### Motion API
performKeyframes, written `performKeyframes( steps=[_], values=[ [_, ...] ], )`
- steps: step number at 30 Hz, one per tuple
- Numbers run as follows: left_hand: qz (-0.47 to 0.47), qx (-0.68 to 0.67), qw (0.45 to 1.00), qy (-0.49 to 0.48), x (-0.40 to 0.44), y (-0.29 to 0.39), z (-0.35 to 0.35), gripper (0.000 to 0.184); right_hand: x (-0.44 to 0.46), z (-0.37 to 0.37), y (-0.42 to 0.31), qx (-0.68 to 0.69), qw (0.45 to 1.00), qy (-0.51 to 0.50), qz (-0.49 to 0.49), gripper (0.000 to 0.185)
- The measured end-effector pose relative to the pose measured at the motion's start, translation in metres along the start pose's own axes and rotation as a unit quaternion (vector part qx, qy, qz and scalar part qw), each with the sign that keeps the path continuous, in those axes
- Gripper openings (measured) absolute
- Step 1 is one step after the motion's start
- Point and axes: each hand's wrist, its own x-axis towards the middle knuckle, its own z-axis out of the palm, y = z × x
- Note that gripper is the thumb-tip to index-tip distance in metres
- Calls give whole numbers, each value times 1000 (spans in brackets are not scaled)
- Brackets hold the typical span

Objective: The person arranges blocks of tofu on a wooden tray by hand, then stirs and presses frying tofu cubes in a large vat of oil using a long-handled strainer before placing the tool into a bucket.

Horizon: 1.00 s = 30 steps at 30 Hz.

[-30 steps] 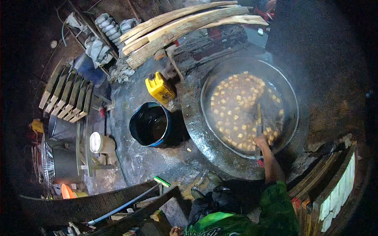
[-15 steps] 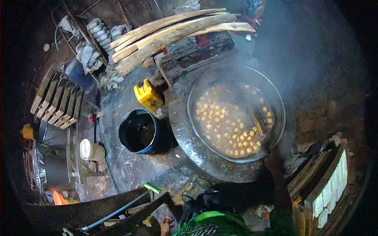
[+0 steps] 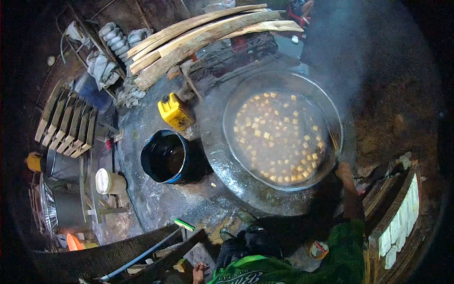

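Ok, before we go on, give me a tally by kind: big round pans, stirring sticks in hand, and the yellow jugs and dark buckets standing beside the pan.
Big round pan: 1
Stirring stick: 1, in the right hand
Yellow jug: 1
Dark bucket: 1
Total: 4

Dim overall, with near-black corners; steam (image 3: 336, 45) hazes the far right, glare streaks the stove ledge (image 3: 216, 154) near-left, and wide-angle distortion bows the far planks (image 3: 213, 34).
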Motion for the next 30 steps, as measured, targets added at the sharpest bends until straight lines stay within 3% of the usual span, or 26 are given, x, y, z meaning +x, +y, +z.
performKeyframes(
  steps=[6, 7, 9, 13, 18, 19, 20, 22, 23, 25, 26, 28, 29, 30],
  values=[
    [2, -43, 999, -6, -7, -14, 9, 51, -56, 20, 65, -96, 990, -107, 16, 15],
    [11, -42, 999, -18, -5, -20, 5, 50, -58, 57, 101, 53, 986, -51, -152, 18],
    [30, -45, 997, -50, 5, -45, -5, 47, -56, 100, 119, 196, 929, 2, -314, 20],
    [16, -82, 989, -122, 34, -81, -14, 43, -53, 139, 100, 333, 873, -304, -185, 20],
    [-44, -182, 976, -109, 37, -79, -11, 47, -81, 127, -12, 459, 720, -513, -89, 19],
    [2, -197, 973, -121, 35, -81, -11, 47, -86, 127, -32, 490, 682, -537, -80, 19],
    [5, -199, 973, -120, 34, -82, -10, 47, -91, 127, -53, 524, 645, -553, -71, 19],
    [62, -29, 995, -68, 24, -81, -4, 49, -102, 123, -94, 593, 576, -560, -51, 19],
    [65, -27, 995, -65, 17, -82, -4, 49, -105, 120, -116, 628, 557, -542, -45, 20],
    [153, -10, 988, -29, 5, -75, -6, 52, -103, 111, -162, 676, 555, -483, -44, 17],
    [154, -5, 988, -26, 3, -69, -12, 52, -102, 102, -183, 667, 587, -457, -34, 17],
    [67, 11, 997, -34, 1, -57, -19, 56, -94, 60, -220, 622, 661, -419, -8, 17],
    [66, 14, 997, -31, -2, -55, -21, 56, -93, 38, -230, 585, 701, -407, 7, 18],
    [95, -2, 995, -36, -5, -54, -22, 55, -77, 77, -235, 661, 626, -414, -2, 18]
  ],
)
